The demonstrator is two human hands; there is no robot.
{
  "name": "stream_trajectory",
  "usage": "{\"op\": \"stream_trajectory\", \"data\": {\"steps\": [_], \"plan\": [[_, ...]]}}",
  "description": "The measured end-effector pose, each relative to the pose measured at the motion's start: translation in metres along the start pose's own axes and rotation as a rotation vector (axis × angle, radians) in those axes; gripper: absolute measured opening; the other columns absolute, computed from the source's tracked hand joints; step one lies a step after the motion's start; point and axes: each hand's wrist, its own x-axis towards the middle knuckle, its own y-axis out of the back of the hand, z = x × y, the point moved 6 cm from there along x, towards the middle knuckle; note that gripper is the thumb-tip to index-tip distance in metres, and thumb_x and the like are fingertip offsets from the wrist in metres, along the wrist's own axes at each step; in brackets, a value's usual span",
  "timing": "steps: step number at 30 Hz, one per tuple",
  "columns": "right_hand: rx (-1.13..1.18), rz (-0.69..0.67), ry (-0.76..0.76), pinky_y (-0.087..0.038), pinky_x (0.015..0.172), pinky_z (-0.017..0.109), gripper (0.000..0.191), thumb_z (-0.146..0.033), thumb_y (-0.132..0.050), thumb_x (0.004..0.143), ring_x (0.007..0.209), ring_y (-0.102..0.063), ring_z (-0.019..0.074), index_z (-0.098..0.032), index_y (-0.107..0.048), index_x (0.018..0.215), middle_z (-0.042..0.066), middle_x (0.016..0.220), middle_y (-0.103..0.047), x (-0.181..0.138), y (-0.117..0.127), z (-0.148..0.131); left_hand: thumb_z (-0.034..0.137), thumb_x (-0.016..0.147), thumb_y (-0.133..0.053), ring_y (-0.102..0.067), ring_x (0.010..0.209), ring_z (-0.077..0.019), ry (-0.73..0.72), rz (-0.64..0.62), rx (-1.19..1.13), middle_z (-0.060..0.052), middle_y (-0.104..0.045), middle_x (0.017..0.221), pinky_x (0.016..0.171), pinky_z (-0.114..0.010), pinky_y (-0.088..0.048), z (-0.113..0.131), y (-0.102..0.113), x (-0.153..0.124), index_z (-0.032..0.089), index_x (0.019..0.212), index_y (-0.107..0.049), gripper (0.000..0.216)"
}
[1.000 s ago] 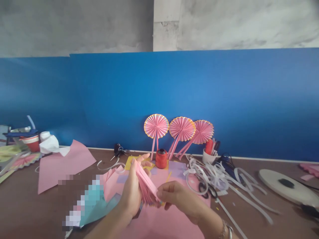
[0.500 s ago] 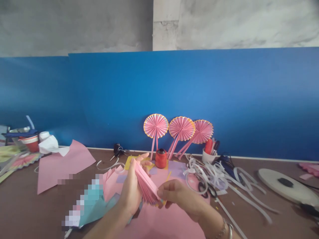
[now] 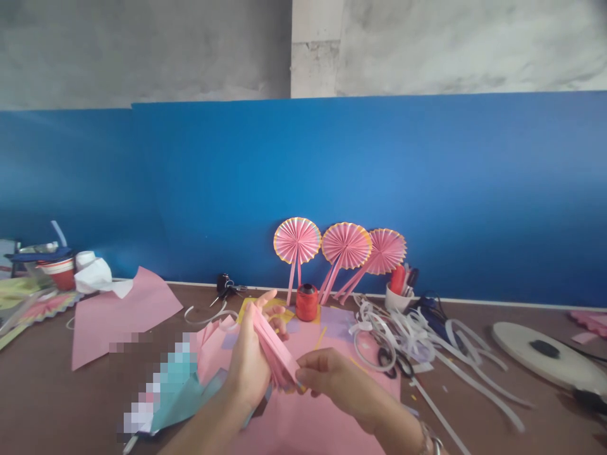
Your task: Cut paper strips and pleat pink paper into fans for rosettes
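Observation:
A pleated pink paper strip [image 3: 272,347] is held up above the table between both hands. My left hand [image 3: 251,363] wraps its upper part, fingers closed round the folds with the thumb side toward me. My right hand [image 3: 329,376] pinches the lower end of the folds. Below them lies a pink paper sheet [image 3: 308,423]. Three finished pink paper fans [image 3: 344,245] with yellow rims lean on the blue wall board behind.
A red thread spool [image 3: 306,302] stands by the fans. White paper strips and scissors [image 3: 403,363] lie to the right, with a cup of pens [image 3: 398,292] and a round white disc [image 3: 545,357]. Another pink sheet [image 3: 118,313] and cluttered cups sit at left.
The left hand has tilted the pleated strip slightly and lifted it a little. The right hand has slid a bit left along its lower end.

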Motion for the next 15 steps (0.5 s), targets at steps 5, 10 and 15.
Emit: {"op": "stream_trajectory", "data": {"steps": [5, 10, 15], "plan": [[-0.029, 0.024, -0.008, -0.036, 0.066, 0.025, 0.023, -0.028, -0.053, 0.076, 0.064, -0.046, 0.0118, -0.016, -0.072, 0.075, 0.001, 0.066, -0.057, -0.001, -0.001, 0.001, 0.056, 0.078, -0.056, -0.046, 0.05, -0.0088, -0.013, -0.022, 0.028, 0.003, -0.056, 0.077, 0.045, -0.021, -0.037, -0.001, 0.0, 0.002, 0.027, 0.117, -0.055, 0.049], [0.0, 0.0, -0.018, -0.037, 0.069, 0.026, 0.019, -0.029, -0.055, 0.076, 0.066, -0.047, 0.0127, -0.017, -0.07, 0.078, 0.0, 0.067, -0.057, -0.001, -0.006, 0.004, 0.058, 0.076, -0.058, -0.041, 0.049, -0.0075, -0.104, 0.096, 0.125, 0.003, -0.054, 0.078, 0.042, -0.02, -0.034, 0.003, 0.007, 0.003, 0.024, 0.112, -0.059, 0.049], [0.096, -0.083, 0.018, -0.039, 0.071, 0.026, 0.027, -0.03, -0.055, 0.076, 0.071, -0.051, 0.0133, -0.02, -0.072, 0.095, 0.001, 0.074, -0.058, -0.005, -0.012, -0.002, 0.056, 0.08, -0.054, -0.04, 0.054, -0.0094, -0.132, 0.056, 0.169, 0.001, -0.054, 0.081, 0.045, -0.019, -0.036, 0.004, 0.006, 0.002, 0.025, 0.109, -0.062, 0.043]]}}
